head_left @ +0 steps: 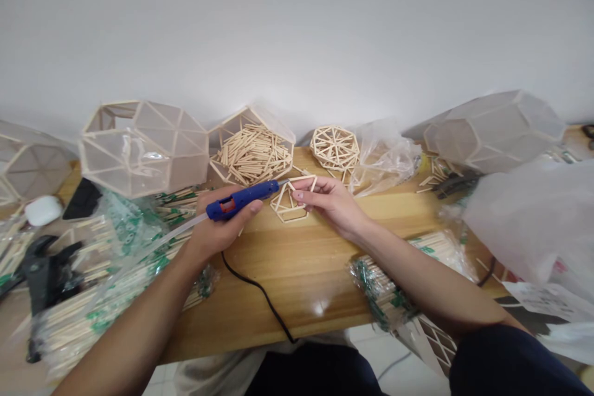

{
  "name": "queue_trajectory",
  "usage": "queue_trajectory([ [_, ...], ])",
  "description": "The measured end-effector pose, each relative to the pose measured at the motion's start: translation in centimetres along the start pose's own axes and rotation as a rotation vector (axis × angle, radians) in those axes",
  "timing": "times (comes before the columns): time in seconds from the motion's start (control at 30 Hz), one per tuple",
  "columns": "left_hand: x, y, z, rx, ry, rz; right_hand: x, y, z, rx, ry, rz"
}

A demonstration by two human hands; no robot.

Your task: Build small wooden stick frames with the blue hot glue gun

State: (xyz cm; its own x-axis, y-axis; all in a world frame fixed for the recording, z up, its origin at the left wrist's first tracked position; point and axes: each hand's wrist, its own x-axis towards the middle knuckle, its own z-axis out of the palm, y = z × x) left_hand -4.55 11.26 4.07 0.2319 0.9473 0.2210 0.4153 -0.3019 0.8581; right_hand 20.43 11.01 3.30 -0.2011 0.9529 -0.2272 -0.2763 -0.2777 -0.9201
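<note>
Wooden table (320,291): spread beneath both hands.
Panelled shell (277,124): stood behind the hands, holding a heap of loose sticks (255,154).
Blue glue gun (250,198): pointed its nozzle at the stick frame (296,218), a pale glue stick (185,224) trailing behind.
Left hand (225,232): was wrapped round the gun's body.
Right hand (336,201): pinched the frame between thumb and fingers.
Round lattice (335,148): sat just beyond the right hand.
Stick frame: was at the table's middle, between the hands.

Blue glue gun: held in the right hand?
No, the left hand grips the blue glue gun, while the right hand holds the small stick frame.
</note>
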Motion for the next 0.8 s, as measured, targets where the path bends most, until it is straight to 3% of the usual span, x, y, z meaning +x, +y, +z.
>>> queue_trajectory([
  [0.37, -0.4, -1.1, -0.5, 0.099, -0.045, 0.066, -0.2, -0.2, 0.1, 0.046, -0.042, 0.046],
  [0.6, -0.4, -0.8, -0.2, 0.066, 0.009, 0.026, -0.3, -0.2, 0.2, 0.078, -0.059, 0.051],
  [0.8, -0.3, -0.6, -0.3, 0.081, 0.001, 0.080, -0.3, -0.1, 0.2, 0.060, -0.053, 0.051],
])
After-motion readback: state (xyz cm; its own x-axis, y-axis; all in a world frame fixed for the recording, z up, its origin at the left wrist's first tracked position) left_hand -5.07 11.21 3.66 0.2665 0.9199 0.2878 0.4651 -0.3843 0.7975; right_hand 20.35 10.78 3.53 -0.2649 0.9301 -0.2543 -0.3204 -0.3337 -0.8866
